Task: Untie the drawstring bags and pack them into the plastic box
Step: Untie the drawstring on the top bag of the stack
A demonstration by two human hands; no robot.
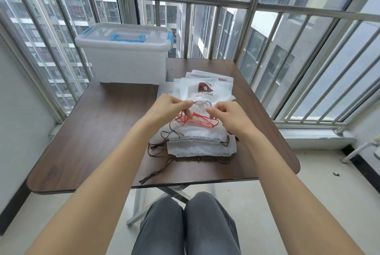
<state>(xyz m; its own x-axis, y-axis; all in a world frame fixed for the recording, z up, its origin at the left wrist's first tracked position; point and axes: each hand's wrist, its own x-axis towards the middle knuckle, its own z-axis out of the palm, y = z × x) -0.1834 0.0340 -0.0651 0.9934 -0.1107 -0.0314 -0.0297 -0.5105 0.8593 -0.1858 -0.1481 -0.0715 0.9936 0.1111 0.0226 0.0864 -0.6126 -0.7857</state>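
Note:
A stack of white drawstring bags (200, 141) lies on the brown table (102, 131), right of centre. The top bag (203, 92) shows a brown cap print and has its neck bunched by a brown cord. My left hand (169, 103) pinches that cord at the bunched neck. My right hand (225, 111) pinches the cord's other side, fingers curled. Red cords (202, 120) lie on a bag just below my hands. A translucent plastic box (125, 53) with a blue handle and clips stands at the table's far left, its lid on.
Loose brown cords (158, 148) trail off the stack towards the table's front edge. A metal railing (308, 65) and windows surround the table at back and right. My knees (185, 224) sit under the front edge.

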